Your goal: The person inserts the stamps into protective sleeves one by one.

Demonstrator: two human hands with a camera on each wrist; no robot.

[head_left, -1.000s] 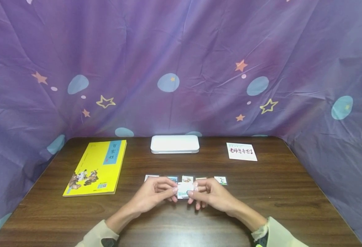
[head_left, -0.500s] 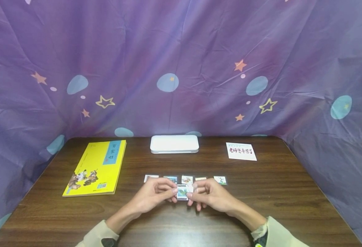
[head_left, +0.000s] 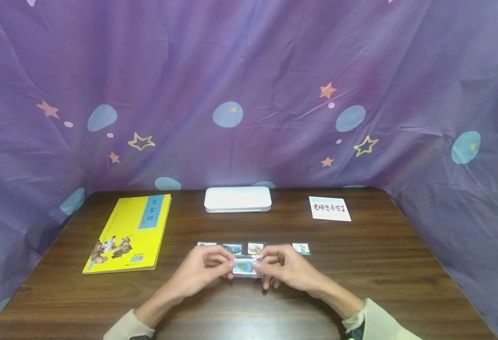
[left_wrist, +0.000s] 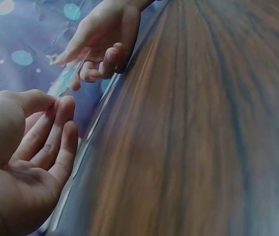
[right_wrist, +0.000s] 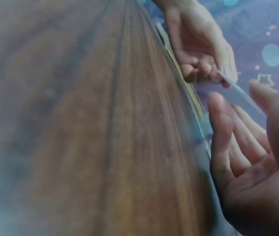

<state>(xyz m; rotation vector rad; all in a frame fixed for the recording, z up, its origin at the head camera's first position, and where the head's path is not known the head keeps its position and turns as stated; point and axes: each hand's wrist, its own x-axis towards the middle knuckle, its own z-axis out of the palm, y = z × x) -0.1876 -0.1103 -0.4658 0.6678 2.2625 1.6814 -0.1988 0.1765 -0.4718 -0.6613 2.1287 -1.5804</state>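
Observation:
Between both hands, just above the near middle of the table, is a small stamp-like picture card point(head_left: 244, 267) in a clear sleeve, with a blue and green picture and a pale border. My left hand point(head_left: 200, 271) pinches its left edge between thumb and fingertips. At the right edge, my right hand point(head_left: 291, 271) holds it with the thumb in front and fingers behind. Edge-on, the card point(right_wrist: 240, 89) looks like a thin clear sheet in the right wrist view. Beyond the hands lie similar cards point(head_left: 232, 249), point(head_left: 255, 248) in a row; the left hand partly covers one.
A yellow book point(head_left: 130, 231) lies on the left of the wooden table point(head_left: 249, 311). A white flat case point(head_left: 237, 198) sits at the back middle. To its right is a white card with writing point(head_left: 330, 215). Another small picture card point(head_left: 301, 248) lies beyond the right hand.
Both hands have shifted slightly left with the card, and their fingertips are a little farther apart. The card's glare has gone, so its picture shows. The head view has shifted slightly.

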